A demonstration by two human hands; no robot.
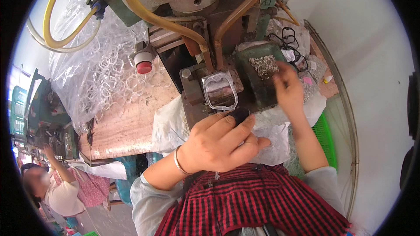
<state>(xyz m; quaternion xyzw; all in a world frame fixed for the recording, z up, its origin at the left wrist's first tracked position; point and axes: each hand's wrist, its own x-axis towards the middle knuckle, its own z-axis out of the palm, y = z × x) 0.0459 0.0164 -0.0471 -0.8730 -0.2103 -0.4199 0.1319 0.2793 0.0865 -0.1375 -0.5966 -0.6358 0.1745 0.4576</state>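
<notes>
Fingers bent and close together, the left hand (218, 143) reaches over the front of the machine (192, 2), its tips at a small dark piece (239, 114); whether it pinches that piece I cannot tell. The right hand (289, 88) is curled and blurred at the right side of a green tray (261, 94), and its grip cannot be made out. A clear plastic frame (234, 91) sits on the machine's metal base, just beyond the left hand's fingers.

Inside the tray, a heap of tiny grey bits (264, 64) lies toward the far end — the near part of its bottom shows bare. Left of the machine, a large clear bag (68, 73) spreads wide, with many clear rings (114, 63) heaped in and about it. On the right, small clear bags (316, 67) hold more small pieces, a pink scrap (307, 80) among them. Lower down stands a bright green basket (324, 144).

Pale and scuffed, the desk (127, 126) runs off to the left under the rings. Yellow hoses (162, 21) loop down the machine — a red button (143, 67) sits to their left. A white wall (363, 61) closes the right side; at far left, another person (65, 194) reaches toward a green machine (48, 100).
</notes>
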